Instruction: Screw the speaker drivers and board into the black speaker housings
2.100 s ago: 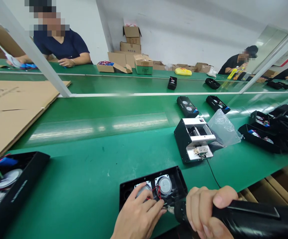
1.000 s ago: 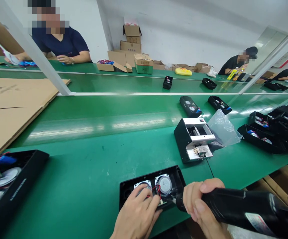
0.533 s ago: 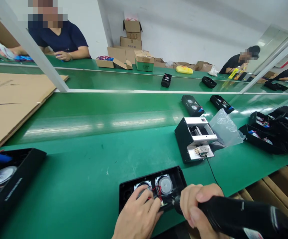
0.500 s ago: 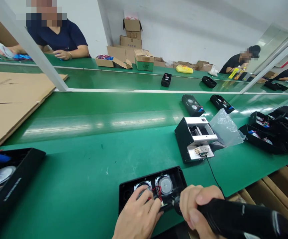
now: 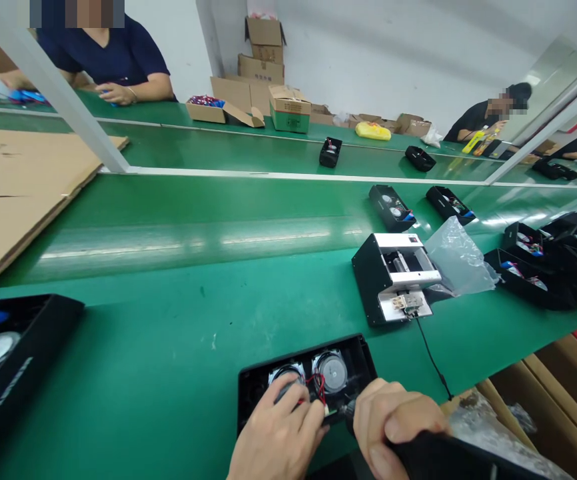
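Observation:
An open black speaker housing with two round silver speaker drivers lies at the near edge of the green bench. My left hand rests on its near side, fingers pressed down by the red wires and a small connector. My right hand is wrapped round a black electric screwdriver. The tool's tip points into the housing's near right corner, beside my left fingers.
A black-and-silver screw feeder box with a cable and a clear plastic bag stand beyond. Several open speaker housings crowd the right; another is at the left. Cardboard sheet far left. Other people work across the belt.
The view has tipped down and the screwdriver body has dropped lower in the picture. Both hands stay at the housing's near right corner. Housings on the far belt have drifted left.

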Available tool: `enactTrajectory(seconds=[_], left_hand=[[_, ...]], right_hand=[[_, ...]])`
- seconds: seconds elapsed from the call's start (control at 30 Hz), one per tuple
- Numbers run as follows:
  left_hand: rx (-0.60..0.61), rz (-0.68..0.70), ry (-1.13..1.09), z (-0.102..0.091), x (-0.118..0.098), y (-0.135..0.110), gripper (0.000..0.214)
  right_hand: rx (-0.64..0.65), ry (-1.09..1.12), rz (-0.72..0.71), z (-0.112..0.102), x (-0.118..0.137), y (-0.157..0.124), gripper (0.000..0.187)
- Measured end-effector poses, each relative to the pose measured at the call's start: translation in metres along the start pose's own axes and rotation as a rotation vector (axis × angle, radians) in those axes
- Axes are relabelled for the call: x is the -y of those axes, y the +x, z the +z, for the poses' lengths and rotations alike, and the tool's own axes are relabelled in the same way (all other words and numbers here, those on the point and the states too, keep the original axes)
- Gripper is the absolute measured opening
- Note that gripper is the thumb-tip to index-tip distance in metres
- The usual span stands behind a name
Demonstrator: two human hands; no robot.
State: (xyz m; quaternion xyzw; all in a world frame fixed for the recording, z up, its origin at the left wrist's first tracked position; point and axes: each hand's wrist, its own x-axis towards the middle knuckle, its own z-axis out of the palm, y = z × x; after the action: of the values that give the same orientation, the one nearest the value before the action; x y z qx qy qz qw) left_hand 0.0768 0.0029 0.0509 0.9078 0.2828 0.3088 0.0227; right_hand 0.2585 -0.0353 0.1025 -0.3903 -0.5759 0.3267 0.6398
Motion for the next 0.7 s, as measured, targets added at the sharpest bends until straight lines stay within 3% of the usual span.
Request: enactTrajectory(seconds=[0.07, 0.13, 0.23, 0.33, 0.43, 0.57, 0.6, 0.63, 0.7], left_hand=[[-0.007, -0.002, -0.043, -0.008, 0.002, 0.0, 0.024], [-0.018, 0.013, -0.082, -0.022, 0.011, -0.002, 0.023], [-0.018, -0.077, -0.08, -0.046, 0.039, -0.005, 0.029], [0.149, -0.347, -0.229, -0.06, 0.075, -0.001, 0.037], [0.426, -0.55, -0.43, -0.06, 0.104, 0.008, 0.042], [0.584, -0.605, -0.473, -0.052, 0.121, 0.008, 0.049], [0.58, -0.634, -0.487, -0.049, 0.123, 0.007, 0.047], [0.563, -0.679, -0.508, -0.047, 0.126, 0.007, 0.046], [0.513, -0.765, -0.549, -0.041, 0.138, 0.014, 0.046]], right_hand=[[0.023, -0.015, -0.048, -0.003, 0.014, 0.009, 0.015], [-0.067, 0.021, -0.02, -0.016, 0.026, 0.016, 0.013], [-0.424, 0.111, -0.015, -0.055, 0.026, 0.025, 0.015], [-0.686, -0.083, 0.04, -0.103, 0.0, 0.035, 0.034], [-0.629, -0.342, 0.199, -0.138, -0.034, 0.036, 0.049], [-0.607, -0.64, 0.109, -0.149, -0.059, 0.003, 0.086], [-0.634, -0.76, 0.082, -0.148, -0.064, -0.013, 0.085], [-0.643, -0.853, 0.045, -0.147, -0.07, -0.031, 0.071], [-0.478, -0.879, 0.025, -0.147, -0.09, -0.068, 0.028]])
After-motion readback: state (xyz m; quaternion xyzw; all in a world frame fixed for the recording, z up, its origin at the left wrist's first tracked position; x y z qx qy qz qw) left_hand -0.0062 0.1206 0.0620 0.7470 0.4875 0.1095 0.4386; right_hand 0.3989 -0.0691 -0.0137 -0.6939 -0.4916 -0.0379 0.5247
